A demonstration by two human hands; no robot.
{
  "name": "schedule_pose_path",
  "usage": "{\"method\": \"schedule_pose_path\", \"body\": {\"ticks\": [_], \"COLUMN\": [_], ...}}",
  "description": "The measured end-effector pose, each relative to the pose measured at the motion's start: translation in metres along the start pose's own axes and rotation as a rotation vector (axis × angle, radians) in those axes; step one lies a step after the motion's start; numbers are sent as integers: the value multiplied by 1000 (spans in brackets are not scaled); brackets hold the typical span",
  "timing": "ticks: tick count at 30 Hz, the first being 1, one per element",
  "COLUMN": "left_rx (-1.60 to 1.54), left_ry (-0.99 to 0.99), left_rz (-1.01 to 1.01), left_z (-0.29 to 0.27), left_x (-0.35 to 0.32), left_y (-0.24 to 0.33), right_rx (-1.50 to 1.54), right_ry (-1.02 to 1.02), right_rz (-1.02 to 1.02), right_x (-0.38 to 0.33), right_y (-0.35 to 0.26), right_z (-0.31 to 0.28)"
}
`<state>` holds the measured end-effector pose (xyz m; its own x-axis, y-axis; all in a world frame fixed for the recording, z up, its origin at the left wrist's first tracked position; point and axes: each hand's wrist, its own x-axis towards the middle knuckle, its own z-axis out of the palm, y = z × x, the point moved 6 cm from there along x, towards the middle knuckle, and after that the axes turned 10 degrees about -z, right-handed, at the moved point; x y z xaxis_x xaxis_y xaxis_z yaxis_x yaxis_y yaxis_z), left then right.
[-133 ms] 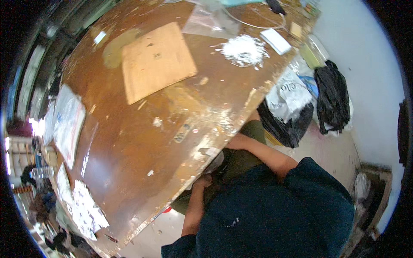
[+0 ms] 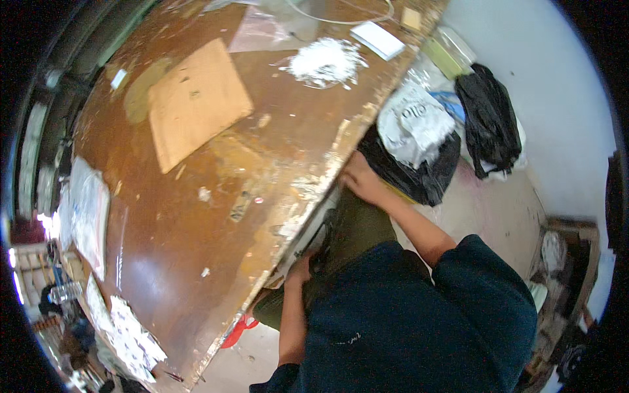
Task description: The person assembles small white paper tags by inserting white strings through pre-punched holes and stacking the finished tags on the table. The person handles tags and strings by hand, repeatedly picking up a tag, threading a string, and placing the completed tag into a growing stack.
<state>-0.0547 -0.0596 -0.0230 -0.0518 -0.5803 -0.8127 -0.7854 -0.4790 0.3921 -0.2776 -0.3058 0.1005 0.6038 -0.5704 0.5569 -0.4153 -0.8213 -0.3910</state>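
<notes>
My right hand [image 2: 360,181] is at the worn edge of the wooden table [image 2: 177,229], above my knee; its fingertips are partly lost against the edge. Lower down, my left hand [image 2: 299,270] is by my lap, beside a dark thing [image 2: 318,257] under the table edge that I cannot make out. The fingers of this hand are hidden. On the tabletop, away from both hands, lie a flat tan board [image 2: 196,105] and a heap of thin white strips [image 2: 325,63].
A small white box [image 2: 377,40] and a white cable lie at the far edge. Black and white plastic bags [image 2: 419,128] crowd the floor right of the table, near the wall. Papers [image 2: 131,337] and a plastic packet [image 2: 88,213] line the left side. Something red [image 2: 239,332] shows below the table.
The view has shifted, so the tabletop things sit further left. My right hand shows more fully at the table edge. More of the red thing below is visible.
</notes>
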Motion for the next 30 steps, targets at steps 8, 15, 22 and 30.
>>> {"method": "schedule_pose_path", "body": {"ticks": [8,15,22,30], "left_rx": [319,316,332,328], "left_ry": [655,587,986,1031], "left_rz": [505,860,926,754], "left_z": [-111,-141,-206,-225], "left_x": [-52,-72,-131,-114], "left_y": [228,338,362,356], "right_rx": [-195,-369,-305,-256], "right_ry": [137,-506,-697,-176], "right_rz": [687,825,999,1272], "right_x": [-122,-154,-148,-130], "right_y": [188,348,389,370], "right_z": [-50,8,-10,-29]}}
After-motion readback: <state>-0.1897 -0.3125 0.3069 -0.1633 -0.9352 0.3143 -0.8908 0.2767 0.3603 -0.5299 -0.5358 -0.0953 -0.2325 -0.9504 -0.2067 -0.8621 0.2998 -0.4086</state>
